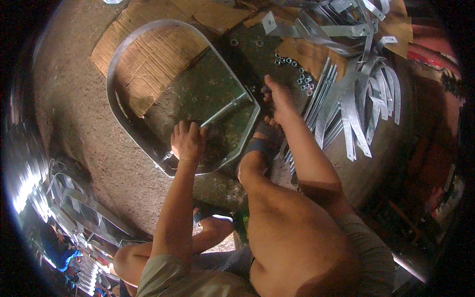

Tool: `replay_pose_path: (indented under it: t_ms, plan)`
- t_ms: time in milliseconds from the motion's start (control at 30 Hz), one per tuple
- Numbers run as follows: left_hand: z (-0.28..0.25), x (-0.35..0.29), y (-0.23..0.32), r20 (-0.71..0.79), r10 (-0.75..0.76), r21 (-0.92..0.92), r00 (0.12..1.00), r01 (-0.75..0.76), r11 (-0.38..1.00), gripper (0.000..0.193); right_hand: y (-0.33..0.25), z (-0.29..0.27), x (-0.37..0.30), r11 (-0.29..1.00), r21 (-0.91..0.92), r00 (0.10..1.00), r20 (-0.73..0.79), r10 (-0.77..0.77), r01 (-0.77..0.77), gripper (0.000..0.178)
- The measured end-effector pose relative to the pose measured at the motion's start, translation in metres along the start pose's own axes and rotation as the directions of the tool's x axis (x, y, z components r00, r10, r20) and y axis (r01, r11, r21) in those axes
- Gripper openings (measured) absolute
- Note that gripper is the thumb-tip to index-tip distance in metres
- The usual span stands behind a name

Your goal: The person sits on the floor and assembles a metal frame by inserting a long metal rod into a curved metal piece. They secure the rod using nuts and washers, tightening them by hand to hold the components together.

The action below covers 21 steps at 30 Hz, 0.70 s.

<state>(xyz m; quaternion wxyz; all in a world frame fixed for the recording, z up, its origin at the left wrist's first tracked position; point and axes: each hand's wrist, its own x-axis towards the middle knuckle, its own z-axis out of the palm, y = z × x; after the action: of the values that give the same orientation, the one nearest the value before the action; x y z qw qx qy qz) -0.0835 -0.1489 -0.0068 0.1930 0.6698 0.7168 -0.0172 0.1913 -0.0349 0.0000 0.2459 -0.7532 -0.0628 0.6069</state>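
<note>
A large metal band hoop (117, 52), rounded at the far end and angled at the near end, lies on the floor before me. A thin metal rod (220, 114) spans its near part slantwise, with fittings at both ends. My left hand (188, 141) is closed around the rod toward its near left end. Just outside the hoop's right corner is my right hand (278, 101), thumb stretched out and the other fingers curled. What those fingers hold, if anything, is hidden. My sandalled foot (264, 136) rests beside the hoop's right edge.
Loose nuts (285, 61) and two washers (234, 42) lie beyond my right hand. To the right are a bundle of rods (321, 84), curved metal straps (349, 104) and bent brackets (326, 32). Cardboard (158, 59) lies under the hoop's far part. More bands (79, 198) are piled at left.
</note>
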Motion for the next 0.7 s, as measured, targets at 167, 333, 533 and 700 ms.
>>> replay_pose_path:
  t_ms: [167,333,533,700]
  plan:
    - [0.002,-0.002,-0.002,-0.015,-0.013,0.010,1.000,0.013,1.000,0.038,-0.004,0.015,-0.019,0.992,0.060,0.992,0.049,-0.116,0.113,0.044]
    - [0.001,-0.002,-0.002,-0.041,0.000,-0.003,0.999,0.000,1.000,0.038,-0.007,0.013,-0.016,1.000,-0.021,1.000,-0.016,-0.003,0.002,0.040]
    - [0.006,-0.002,-0.004,-0.070,-0.004,-0.015,0.998,0.003,1.000,0.034,-0.011,0.005,-0.016,0.993,0.121,0.999,-0.039,0.015,-0.010,0.038]
    - [0.013,-0.003,-0.007,-0.094,0.004,0.042,0.996,0.000,0.999,0.038,0.017,0.008,0.022,0.780,-0.382,0.792,-0.170,-0.586,0.495,0.030]
